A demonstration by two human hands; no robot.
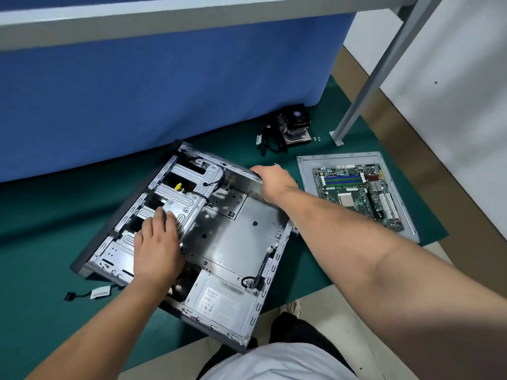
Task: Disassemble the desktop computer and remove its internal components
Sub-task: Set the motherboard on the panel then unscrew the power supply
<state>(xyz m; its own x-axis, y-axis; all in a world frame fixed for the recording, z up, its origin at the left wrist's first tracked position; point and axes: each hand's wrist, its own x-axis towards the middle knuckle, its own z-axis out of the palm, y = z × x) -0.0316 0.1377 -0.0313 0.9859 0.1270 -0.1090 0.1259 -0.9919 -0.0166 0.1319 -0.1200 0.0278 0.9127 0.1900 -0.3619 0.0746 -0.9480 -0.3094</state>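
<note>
L hand (157, 242) presses flat on the drive cage (179, 207); R hand (274, 179) grips the PC case (247, 229) rim, prob. steadying. Cables (203, 185) may snag if cage is yanked.

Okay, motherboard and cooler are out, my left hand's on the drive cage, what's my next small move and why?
Probably work the drive cage loose next. Your left hand already rests on it, while your right hand grips the far edge of the case to steady it. The motherboard and the cooler lie outside on the green mat; the cage and the power supply remain inside.
</note>
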